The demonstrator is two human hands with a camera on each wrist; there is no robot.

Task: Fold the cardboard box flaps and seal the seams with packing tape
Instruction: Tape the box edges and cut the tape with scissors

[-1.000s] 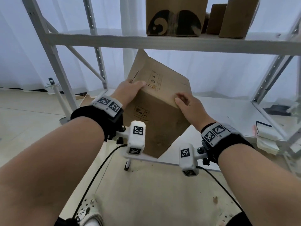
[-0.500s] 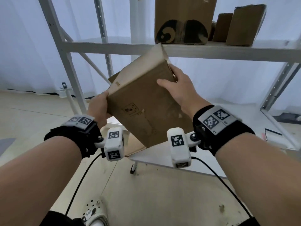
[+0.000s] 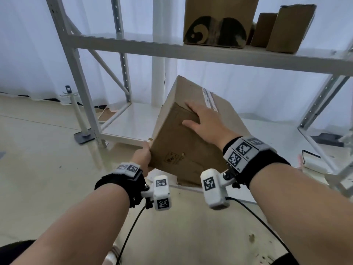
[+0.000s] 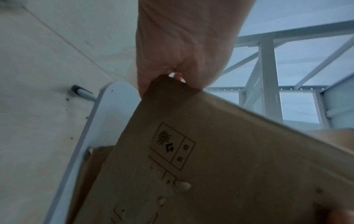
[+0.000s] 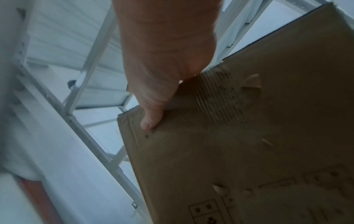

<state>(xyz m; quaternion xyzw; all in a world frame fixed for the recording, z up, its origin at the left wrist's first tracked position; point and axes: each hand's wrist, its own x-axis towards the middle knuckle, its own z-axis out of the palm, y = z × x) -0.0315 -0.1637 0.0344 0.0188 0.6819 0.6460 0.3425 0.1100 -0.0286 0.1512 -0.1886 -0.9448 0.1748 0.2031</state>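
Observation:
A brown cardboard box (image 3: 177, 142) is tilted in front of the shelving, with a taped seam (image 3: 209, 100) on its upper far face. My left hand (image 3: 142, 158) grips the box's lower left corner; the left wrist view shows that corner of the box (image 4: 210, 166) tucked into the palm of my left hand (image 4: 182, 45). My right hand (image 3: 204, 121) lies spread over the upper edge. Its thumb (image 5: 151, 121) presses flat on the near face of the box (image 5: 249, 136), and its other fingers reach over onto the taped face, mostly hidden.
A grey metal rack (image 3: 172, 48) stands close behind, with several cardboard boxes (image 3: 217, 22) on its upper shelf. A low white surface (image 3: 240, 196) lies under the box. A stand post (image 3: 76, 109) stands at the left on the floor. Cables hang from both wrists.
The box has been turned and lowered, so a taped face now points up. My right hand moved from the top corner to lie spread over the edge; my left hand dropped to the lower corner.

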